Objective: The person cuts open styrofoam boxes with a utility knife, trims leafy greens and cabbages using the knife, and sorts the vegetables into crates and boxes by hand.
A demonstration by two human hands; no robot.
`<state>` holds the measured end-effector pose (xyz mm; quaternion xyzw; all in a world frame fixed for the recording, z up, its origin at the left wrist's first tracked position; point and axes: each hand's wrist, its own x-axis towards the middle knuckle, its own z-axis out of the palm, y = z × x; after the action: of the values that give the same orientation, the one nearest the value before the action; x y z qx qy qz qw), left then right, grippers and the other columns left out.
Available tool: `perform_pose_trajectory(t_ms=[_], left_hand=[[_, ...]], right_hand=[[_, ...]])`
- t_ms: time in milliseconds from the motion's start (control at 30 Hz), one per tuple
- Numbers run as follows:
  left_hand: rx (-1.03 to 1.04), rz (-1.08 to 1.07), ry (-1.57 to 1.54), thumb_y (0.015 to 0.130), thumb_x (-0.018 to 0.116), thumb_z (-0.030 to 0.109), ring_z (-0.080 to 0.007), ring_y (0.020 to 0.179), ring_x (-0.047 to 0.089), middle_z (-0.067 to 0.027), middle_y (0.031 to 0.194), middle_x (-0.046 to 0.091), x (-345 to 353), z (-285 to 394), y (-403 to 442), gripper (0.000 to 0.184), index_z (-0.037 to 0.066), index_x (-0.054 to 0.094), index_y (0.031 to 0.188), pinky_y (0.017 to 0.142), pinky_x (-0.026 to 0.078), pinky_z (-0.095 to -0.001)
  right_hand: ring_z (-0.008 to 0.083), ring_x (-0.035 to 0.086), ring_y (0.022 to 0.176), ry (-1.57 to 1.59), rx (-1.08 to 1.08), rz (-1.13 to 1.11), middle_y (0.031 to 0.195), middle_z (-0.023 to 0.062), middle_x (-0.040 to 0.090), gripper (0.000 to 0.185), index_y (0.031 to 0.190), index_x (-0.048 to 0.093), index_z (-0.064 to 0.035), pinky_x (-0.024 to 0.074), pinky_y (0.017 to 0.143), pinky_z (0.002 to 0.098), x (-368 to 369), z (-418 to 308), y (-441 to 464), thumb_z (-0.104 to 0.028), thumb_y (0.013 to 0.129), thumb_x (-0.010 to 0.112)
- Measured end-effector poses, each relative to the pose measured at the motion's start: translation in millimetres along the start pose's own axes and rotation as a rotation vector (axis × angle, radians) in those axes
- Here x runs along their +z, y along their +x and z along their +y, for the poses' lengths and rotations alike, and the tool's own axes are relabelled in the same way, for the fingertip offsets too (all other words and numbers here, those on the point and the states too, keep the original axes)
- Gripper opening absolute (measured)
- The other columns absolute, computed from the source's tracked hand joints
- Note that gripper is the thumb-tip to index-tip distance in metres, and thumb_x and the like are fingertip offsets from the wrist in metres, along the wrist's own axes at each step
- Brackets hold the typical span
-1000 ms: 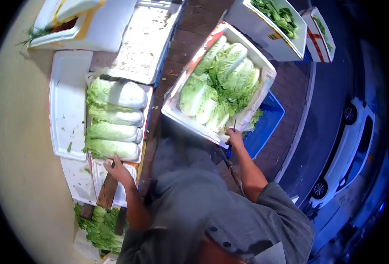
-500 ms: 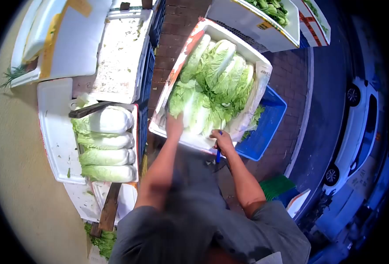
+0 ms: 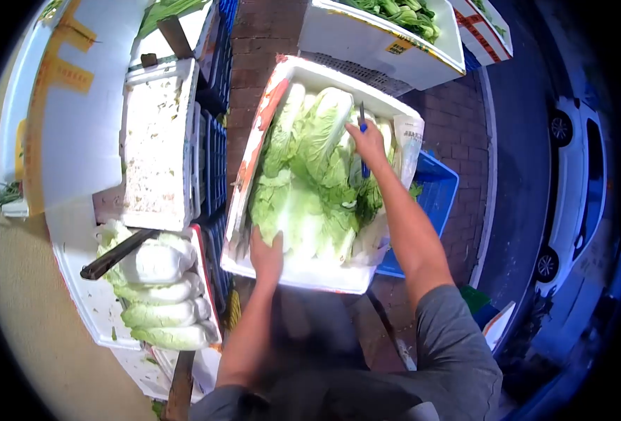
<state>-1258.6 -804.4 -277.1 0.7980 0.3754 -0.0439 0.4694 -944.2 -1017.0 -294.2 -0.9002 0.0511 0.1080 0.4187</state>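
My right hand point(image 3: 369, 145) is closed round the blue handle of a knife point(image 3: 364, 170), whose dark narrow blade points to the far side of the box. It is above the Chinese cabbages point(image 3: 321, 137) at the right of a white foam box point(image 3: 303, 277). At the near left corner of that box, my left hand point(image 3: 267, 256) rests against the base of a pale green cabbage point(image 3: 282, 207). Its thumb and fingers are apart, and some fingertips are hidden by the leaves.
To the left, several cabbages point(image 3: 159, 312) lie in another foam box, with a wooden stick point(image 3: 117, 254) nearby. A blue crate point(image 3: 433, 189) stands under the right side of my box. Boxes of leafy greens point(image 3: 402, 17) are ahead. A white car point(image 3: 570, 189) is on the road.
My right hand has moved with the knife from the box's near edge to over the cabbages, farther away. The left hand has shifted back to the near left corner. The view has shifted.
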Motion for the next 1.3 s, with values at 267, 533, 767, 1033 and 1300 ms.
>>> perform_pose_trajectory(t_ms=[267,533,767,1033,1300], left_hand=[[0.388,-0.014,0.022,0.084,0.068,0.009,-0.0354,0.093,0.067,-0.0195,0.100,0.068,-12,-24,-23,0.040,-0.004,0.058,0.121,0.083,0.053,-0.0403],[0.441,0.022,0.000,0.082,0.070,0.007,-0.0306,0.083,0.069,-0.0166,0.089,0.069,-6,-25,-21,0.031,-0.003,0.064,0.110,0.073,0.054,-0.0374],[0.030,-0.163,-0.389,0.094,0.064,0.019,-0.0216,0.087,0.067,-0.0156,0.097,0.070,5,5,-1,0.032,-0.005,0.061,0.114,0.080,0.051,-0.0295],[-0.778,-0.796,-1.575,0.087,0.050,0.074,-0.0389,0.123,0.055,-0.0201,0.141,0.051,24,82,53,0.092,0.002,0.039,0.143,0.098,0.046,-0.0586],[-0.765,-0.836,-1.400,0.092,0.061,0.032,-0.0329,0.104,0.068,-0.0201,0.120,0.066,34,18,23,0.052,-0.001,0.053,0.131,0.092,0.055,-0.0474]], right_hand=[[0.0181,0.055,0.049,0.108,0.136,-0.137,0.070,0.0069,0.057,0.057,0.096,0.058,0.0023,0.0454,0.045,0.0321,20,-22,77,-0.050,0.080,0.075],[0.0172,0.060,0.062,0.160,0.158,0.002,0.083,0.0106,0.062,0.061,0.104,0.057,0.0027,0.0476,0.048,0.0319,26,-36,57,-0.043,0.073,0.083],[0.0294,0.062,0.105,0.181,-0.179,0.225,0.116,0.0186,0.061,0.083,0.133,0.048,0.0000,0.0502,0.091,0.0386,19,-39,-58,-0.035,0.068,0.086],[0.0411,0.057,0.118,-0.016,-0.612,0.123,0.132,0.0252,0.054,0.089,0.136,0.043,0.0001,0.0490,0.098,0.0437,4,-35,-213,-0.023,0.064,0.090],[0.0109,0.053,0.061,0.088,-0.304,-0.081,0.111,0.0106,0.061,0.061,0.130,0.052,-0.0008,0.0454,0.054,0.0259,-25,-14,-300,-0.011,0.076,0.078]])
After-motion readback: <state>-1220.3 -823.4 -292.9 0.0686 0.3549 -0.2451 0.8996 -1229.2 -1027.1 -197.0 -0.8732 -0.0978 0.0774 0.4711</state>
